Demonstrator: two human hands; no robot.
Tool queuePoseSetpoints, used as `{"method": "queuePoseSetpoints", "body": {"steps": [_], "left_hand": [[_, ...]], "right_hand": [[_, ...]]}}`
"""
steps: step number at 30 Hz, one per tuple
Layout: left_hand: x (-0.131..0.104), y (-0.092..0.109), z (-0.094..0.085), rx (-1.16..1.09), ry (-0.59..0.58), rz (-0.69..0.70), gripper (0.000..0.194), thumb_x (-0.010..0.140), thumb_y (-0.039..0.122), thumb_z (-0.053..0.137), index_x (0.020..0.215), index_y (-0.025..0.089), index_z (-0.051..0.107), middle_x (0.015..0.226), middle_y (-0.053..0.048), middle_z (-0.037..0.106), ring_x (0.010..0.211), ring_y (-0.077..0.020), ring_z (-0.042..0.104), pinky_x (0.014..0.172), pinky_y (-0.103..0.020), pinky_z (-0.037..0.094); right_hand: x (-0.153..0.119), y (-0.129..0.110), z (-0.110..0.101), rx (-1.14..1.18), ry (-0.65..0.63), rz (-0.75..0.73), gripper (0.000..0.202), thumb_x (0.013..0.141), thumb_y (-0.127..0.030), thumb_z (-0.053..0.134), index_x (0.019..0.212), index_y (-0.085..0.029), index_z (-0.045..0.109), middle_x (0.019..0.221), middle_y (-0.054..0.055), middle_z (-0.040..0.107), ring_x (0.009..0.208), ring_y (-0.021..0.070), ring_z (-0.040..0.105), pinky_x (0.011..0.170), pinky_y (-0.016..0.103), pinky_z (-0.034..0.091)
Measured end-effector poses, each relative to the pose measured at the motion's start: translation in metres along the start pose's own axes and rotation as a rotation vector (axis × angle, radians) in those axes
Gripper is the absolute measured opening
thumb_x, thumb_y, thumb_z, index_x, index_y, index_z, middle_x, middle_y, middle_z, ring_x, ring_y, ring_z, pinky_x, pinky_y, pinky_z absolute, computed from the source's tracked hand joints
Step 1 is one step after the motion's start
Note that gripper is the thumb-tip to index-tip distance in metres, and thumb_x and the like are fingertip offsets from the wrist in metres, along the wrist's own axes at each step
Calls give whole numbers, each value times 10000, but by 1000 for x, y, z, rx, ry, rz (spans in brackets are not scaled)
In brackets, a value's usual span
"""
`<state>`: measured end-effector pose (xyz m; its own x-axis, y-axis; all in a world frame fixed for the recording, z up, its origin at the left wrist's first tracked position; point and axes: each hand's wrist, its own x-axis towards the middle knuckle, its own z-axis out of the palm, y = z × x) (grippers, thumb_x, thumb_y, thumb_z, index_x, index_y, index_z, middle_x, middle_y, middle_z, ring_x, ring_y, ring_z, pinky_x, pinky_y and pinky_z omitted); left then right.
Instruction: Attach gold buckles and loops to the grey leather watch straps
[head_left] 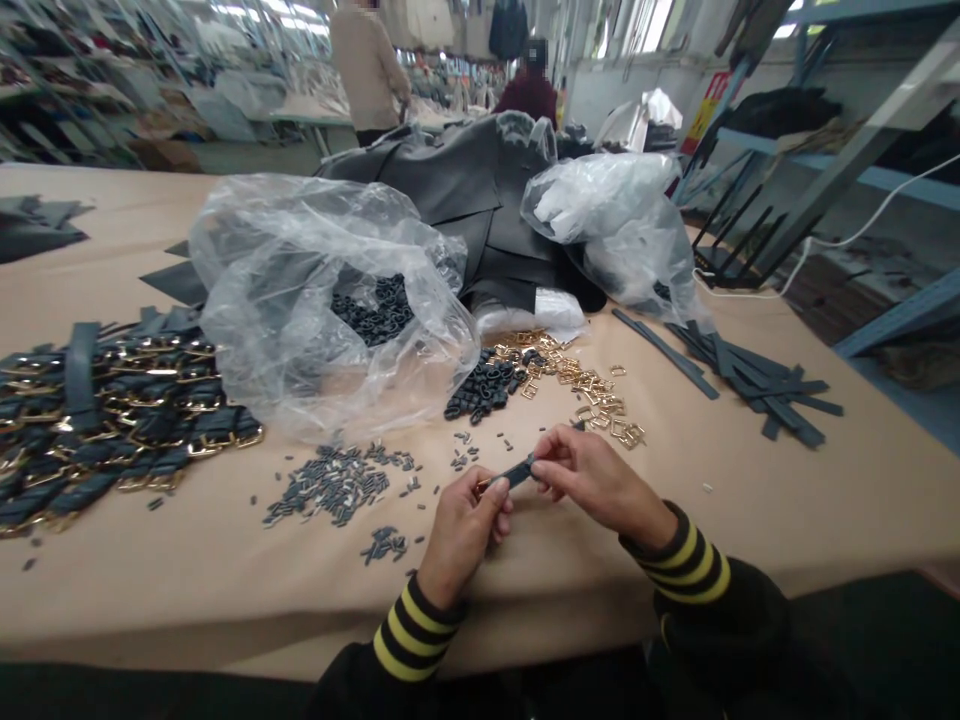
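A dark grey leather-like strap (pixel 517 472) is stretched between my two hands above the table. My left hand (pixel 466 515) pinches its left end, where a bit of gold metal, perhaps a buckle, shows at the fingers. My right hand (pixel 589 475) is closed on the strap's other end, thumb and fingertips together. Just beyond my hands lie gold buckle frames (pixel 600 395) and a heap of small black loops (pixel 484 385). To the left of my left hand spreads a pile of tiny dark and silvery pieces (pixel 337 485).
Finished-looking straps with gold buckles (pixel 127 410) are stacked at the left. A clear plastic bag (pixel 300 300) holds more black loops; another bag (pixel 615 210) stands behind. Loose dark strips (pixel 757 380) lie at the right, dark sheets (pixel 457 180) at the back. Two people work beyond the table.
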<state>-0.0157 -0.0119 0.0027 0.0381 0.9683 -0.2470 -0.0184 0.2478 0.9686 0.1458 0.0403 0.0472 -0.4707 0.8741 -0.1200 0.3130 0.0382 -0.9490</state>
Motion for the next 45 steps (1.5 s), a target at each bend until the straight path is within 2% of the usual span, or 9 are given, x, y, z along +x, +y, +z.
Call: {"method": "queuePoseSetpoints", "body": {"steps": [2,6,10,16,28,32,36,40,45], "left_hand": [[-4,2,4,76,15,29,237,798,368,500,692,156,490,456,51,492,376,-69,420,388,-178,324],[-14,4,13,242,45,131,197,808,341,490,716,168,507,507,46,490,453,-88,457,448,-196,358],[-17,4,16,273,43,144,195,814,344,476,721,174,498,534,48,485,465,-93,468,467,-207,373],[-14,3,13,222,19,121,216,808,357,482,703,169,489,568,36,517,450,-86,463,451,-205,357],[-15,2,13,188,-98,91,232,808,364,480,685,167,481,513,56,435,426,-70,385,423,-191,307],[-13,2,11,237,-151,72,235,808,368,477,670,178,467,455,74,405,384,-67,351,404,-191,283],[-12,1,14,256,-96,69,239,802,367,481,655,181,453,459,72,411,383,-66,352,403,-191,279],[-13,-1,16,224,-39,73,237,807,365,470,662,177,460,475,65,425,380,-63,349,402,-190,280],[-16,-2,13,238,-124,94,228,821,357,454,700,168,497,536,41,478,419,-69,379,424,-192,301]], "right_hand": [[-15,12,12,73,79,52,146,765,-208,535,882,-152,469,736,14,579,615,114,603,554,244,509],[-26,23,32,-130,244,11,117,729,-161,567,838,-153,527,740,23,609,633,127,606,603,255,495],[-31,22,31,-214,325,-61,70,749,-151,560,807,-151,598,725,30,625,651,140,597,624,261,476],[-38,24,14,-51,217,-119,259,808,-148,471,1017,-161,623,896,58,605,778,133,597,684,251,490],[-38,27,23,178,255,37,139,754,-221,543,856,-138,589,766,34,629,660,129,611,619,255,512],[-39,31,21,113,290,-20,104,738,-212,572,801,-139,612,728,31,636,677,137,594,635,255,485],[-39,31,24,50,310,7,109,750,-223,569,778,-143,638,668,18,627,564,113,556,540,229,460],[-38,31,25,142,260,37,166,754,-267,576,832,-144,653,668,17,635,556,112,567,531,229,467],[-37,33,20,330,112,113,213,711,-320,626,803,-128,621,664,15,630,595,121,596,589,253,498]]}}
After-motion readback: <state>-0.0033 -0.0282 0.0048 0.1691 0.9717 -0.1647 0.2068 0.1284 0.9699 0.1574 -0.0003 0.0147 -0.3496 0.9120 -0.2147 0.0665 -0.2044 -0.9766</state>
